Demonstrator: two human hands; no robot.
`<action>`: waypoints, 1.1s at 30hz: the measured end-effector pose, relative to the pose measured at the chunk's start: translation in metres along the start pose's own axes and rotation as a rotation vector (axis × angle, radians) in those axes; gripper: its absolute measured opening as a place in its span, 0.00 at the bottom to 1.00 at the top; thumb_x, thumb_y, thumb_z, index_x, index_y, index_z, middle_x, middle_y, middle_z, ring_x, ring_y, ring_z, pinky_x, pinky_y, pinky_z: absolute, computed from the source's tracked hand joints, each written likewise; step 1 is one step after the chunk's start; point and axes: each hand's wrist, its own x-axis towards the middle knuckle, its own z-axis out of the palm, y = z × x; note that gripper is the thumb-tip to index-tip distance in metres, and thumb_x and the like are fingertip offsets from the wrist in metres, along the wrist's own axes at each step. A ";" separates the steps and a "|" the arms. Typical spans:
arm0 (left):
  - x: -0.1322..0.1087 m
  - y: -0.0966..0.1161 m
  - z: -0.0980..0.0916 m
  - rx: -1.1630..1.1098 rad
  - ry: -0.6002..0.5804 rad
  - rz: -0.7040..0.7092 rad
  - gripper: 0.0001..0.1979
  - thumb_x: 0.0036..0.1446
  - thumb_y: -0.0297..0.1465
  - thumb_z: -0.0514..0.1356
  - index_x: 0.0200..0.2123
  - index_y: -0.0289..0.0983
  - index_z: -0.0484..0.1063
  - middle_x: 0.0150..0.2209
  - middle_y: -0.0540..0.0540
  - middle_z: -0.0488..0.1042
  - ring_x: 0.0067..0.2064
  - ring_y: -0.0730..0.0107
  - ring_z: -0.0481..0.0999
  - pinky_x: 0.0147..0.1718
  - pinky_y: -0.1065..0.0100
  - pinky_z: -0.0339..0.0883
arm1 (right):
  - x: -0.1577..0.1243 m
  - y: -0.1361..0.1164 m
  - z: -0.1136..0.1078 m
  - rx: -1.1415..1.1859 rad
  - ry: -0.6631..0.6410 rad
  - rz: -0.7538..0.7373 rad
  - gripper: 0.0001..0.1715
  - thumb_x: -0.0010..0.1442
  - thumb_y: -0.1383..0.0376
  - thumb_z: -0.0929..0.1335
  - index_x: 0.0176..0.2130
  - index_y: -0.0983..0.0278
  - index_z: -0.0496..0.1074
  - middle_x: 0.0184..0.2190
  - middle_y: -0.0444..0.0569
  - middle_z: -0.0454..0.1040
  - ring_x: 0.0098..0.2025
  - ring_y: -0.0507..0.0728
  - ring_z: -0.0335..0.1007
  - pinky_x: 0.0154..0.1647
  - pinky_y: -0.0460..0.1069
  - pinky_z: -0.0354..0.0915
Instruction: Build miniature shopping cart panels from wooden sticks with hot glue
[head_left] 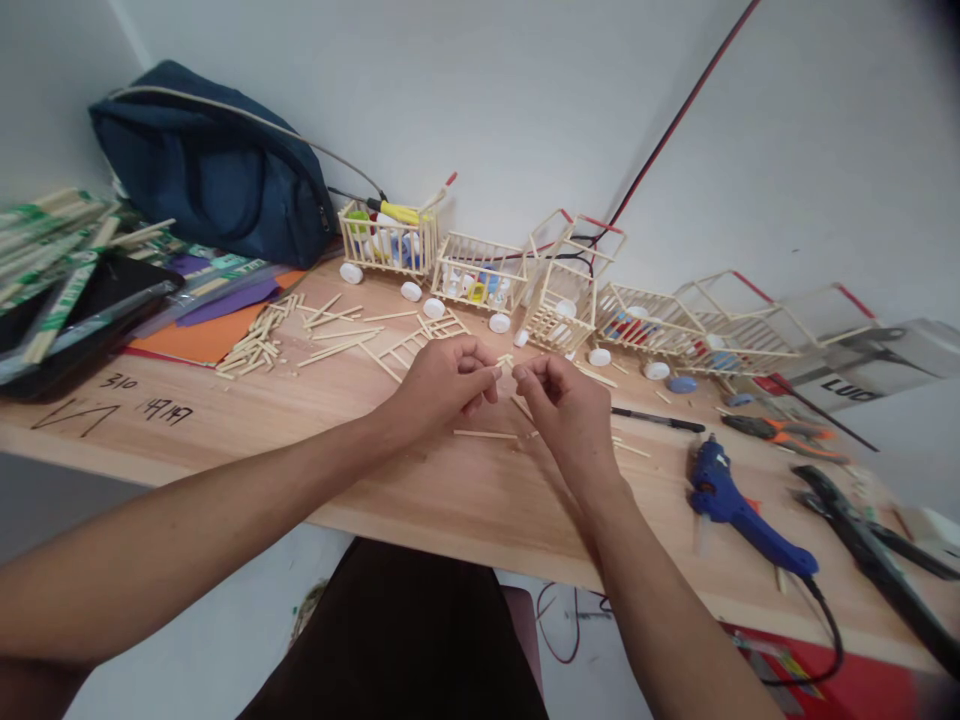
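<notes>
Near the middle of the wooden table (360, 500), my left hand (453, 380) and my right hand (566, 405) are close together with their fingertips pinched. Short pale wooden stick pieces (505, 360) show between the two hands, and both hands hold them. A loose stick (486, 435) lies on the table just below the hands. Left of my left hand, a small ladder-like stick frame (405, 350) lies flat. Behind my hands stand small stick carts with white wheels, one (480, 272) holding coloured caps and another (562, 308) tilted.
A blue glue gun (742, 510), orange-handled pliers (784, 435) and a black pen (658, 419) lie to the right. Cut sticks (259, 345), orange paper (199, 340) and a dark blue bag (217, 170) are at the left. The table's front edge (420, 545) runs below my forearms.
</notes>
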 end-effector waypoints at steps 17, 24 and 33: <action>0.001 -0.003 0.000 0.014 -0.009 0.041 0.02 0.54 0.25 0.59 0.31 0.33 0.68 0.22 0.51 0.73 0.16 0.83 0.64 0.16 0.78 0.56 | 0.001 0.000 0.000 0.005 -0.009 0.012 0.10 0.60 0.62 0.66 0.29 0.63 0.70 0.22 0.42 0.70 0.23 0.49 0.59 0.26 0.45 0.54; 0.001 -0.003 0.000 0.013 -0.020 0.039 0.01 0.54 0.25 0.59 0.31 0.33 0.68 0.22 0.51 0.73 0.17 0.83 0.64 0.16 0.78 0.56 | 0.000 0.001 0.000 -0.012 -0.011 0.014 0.11 0.61 0.62 0.66 0.28 0.63 0.69 0.21 0.41 0.69 0.22 0.49 0.57 0.26 0.45 0.53; 0.000 -0.003 0.000 0.013 -0.029 0.033 0.01 0.54 0.25 0.58 0.31 0.33 0.68 0.22 0.51 0.73 0.17 0.83 0.64 0.16 0.78 0.55 | 0.000 -0.001 0.000 -0.006 -0.017 0.023 0.11 0.60 0.62 0.65 0.28 0.63 0.69 0.21 0.41 0.69 0.22 0.49 0.57 0.26 0.45 0.53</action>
